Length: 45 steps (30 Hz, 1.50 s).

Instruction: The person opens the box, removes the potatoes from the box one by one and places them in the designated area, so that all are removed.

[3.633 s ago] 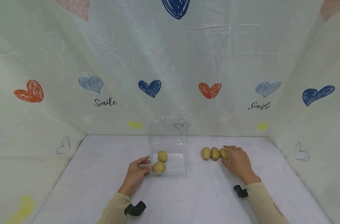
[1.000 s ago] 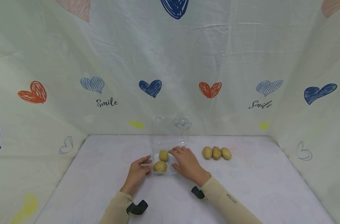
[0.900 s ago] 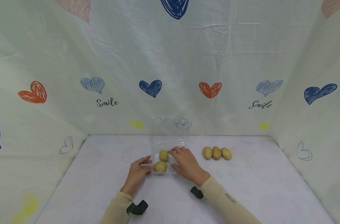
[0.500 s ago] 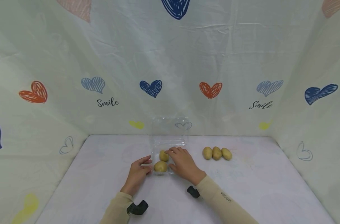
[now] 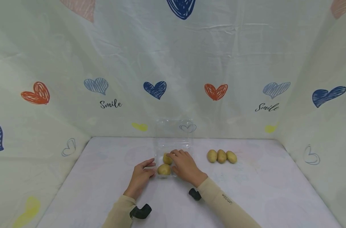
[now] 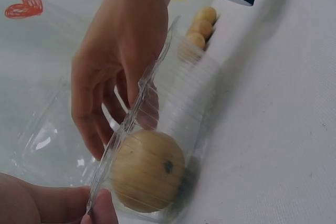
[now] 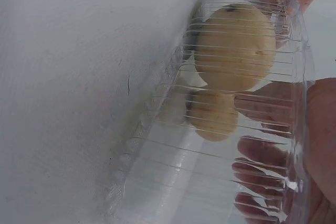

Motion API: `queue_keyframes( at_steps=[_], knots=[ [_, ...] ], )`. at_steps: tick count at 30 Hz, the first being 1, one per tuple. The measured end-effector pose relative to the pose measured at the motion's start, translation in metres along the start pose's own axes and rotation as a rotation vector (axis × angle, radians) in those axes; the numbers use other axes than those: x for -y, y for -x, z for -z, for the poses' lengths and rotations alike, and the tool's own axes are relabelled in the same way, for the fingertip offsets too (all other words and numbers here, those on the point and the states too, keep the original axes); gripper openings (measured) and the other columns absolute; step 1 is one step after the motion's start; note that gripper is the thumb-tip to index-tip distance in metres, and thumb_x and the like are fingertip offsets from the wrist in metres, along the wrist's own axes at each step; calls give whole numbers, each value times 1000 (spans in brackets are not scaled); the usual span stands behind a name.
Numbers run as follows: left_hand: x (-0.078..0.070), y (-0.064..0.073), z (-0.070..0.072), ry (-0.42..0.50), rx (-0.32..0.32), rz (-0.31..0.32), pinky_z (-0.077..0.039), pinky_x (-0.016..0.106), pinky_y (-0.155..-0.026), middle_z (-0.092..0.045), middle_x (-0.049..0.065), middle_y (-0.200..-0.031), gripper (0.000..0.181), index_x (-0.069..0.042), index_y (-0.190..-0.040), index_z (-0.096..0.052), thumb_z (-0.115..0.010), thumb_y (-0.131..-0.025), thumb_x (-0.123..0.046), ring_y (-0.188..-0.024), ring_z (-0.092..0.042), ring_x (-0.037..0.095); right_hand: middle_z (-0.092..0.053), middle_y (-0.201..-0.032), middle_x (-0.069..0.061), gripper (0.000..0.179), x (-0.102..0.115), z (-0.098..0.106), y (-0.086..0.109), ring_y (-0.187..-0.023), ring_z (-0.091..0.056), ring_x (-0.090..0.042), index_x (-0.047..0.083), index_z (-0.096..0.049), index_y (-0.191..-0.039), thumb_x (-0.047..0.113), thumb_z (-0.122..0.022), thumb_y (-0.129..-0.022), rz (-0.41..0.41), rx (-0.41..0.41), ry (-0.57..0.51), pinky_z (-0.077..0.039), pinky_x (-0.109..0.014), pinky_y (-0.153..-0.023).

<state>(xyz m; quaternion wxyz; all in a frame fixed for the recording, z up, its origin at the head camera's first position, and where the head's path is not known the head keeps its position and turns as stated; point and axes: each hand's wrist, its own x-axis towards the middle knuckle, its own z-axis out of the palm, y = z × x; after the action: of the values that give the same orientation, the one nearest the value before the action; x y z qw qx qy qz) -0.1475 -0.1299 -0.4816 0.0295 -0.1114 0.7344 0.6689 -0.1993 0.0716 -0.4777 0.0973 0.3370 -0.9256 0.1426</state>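
A clear plastic clamshell container [image 5: 182, 172] stands with its lid [image 5: 173, 129] raised at the back. Inside lie a larger potato [image 5: 164, 169] at the front left and a smaller potato [image 5: 165, 158] behind it. My left hand [image 5: 141, 177] pinches the container's left rim between thumb and finger, plainest in the left wrist view. My right hand [image 5: 185, 167] reaches over the rim into the container, its fingers spread. One fingertip overlaps the smaller potato in the head view. In the right wrist view, a digit [image 7: 262, 103] meets that potato's edge, while the other fingers hang beside it.
To the right of the container, three potatoes [image 5: 221, 156] lie in a row on the white tabletop [image 5: 247, 183]. A pale curtain [image 5: 190, 57] printed with hearts hangs behind and at both sides.
My right hand has left the row of potatoes and moved left into the container, creeping closer to the smaller potato. The row's rightmost potato was let go. My left hand stays at the rim.
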Motion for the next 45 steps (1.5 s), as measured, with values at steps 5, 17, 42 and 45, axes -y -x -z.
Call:
queue_keyframes(
  at_steps=[5, 17, 42, 45],
  knots=[
    [-1, 0, 1, 18, 6, -5, -56, 20, -72, -62, 30, -130, 52, 14, -143, -55, -63, -92, 13, -86, -65, 12, -68, -128, -8, 49, 0, -1, -3, -115, -64, -27, 9, -68, -135, 7, -83, -88, 6, 11, 16, -53, -46, -101],
    [0, -2, 0, 4, -2, -5, -56, 21, -72, -63, 30, -129, 52, 14, -143, -56, -64, -92, 13, -85, -65, 13, -67, -127, -7, 49, -1, -3, -9, -112, -64, -28, 13, -70, -132, 7, -86, -87, 22, 35, 14, -55, -45, -96],
    [-1, -1, 0, 8, 2, -5, -57, 22, -73, -62, 31, -130, 51, 14, -144, -55, -64, -94, 12, -86, -65, 12, -68, -123, -5, 43, -5, -4, -15, -106, -64, -27, 15, -74, -124, 5, -86, -85, 52, 56, 38, -58, -42, -87],
    [-1, -1, 0, 7, 5, -11, -57, 22, -73, -62, 31, -130, 51, 15, -144, -54, -64, -94, 13, -87, -65, 12, -68, -123, -5, 42, -5, -5, -14, -105, -64, -27, 15, -74, -124, 5, -85, -85, 53, 55, 34, -58, -42, -87]
  ],
)
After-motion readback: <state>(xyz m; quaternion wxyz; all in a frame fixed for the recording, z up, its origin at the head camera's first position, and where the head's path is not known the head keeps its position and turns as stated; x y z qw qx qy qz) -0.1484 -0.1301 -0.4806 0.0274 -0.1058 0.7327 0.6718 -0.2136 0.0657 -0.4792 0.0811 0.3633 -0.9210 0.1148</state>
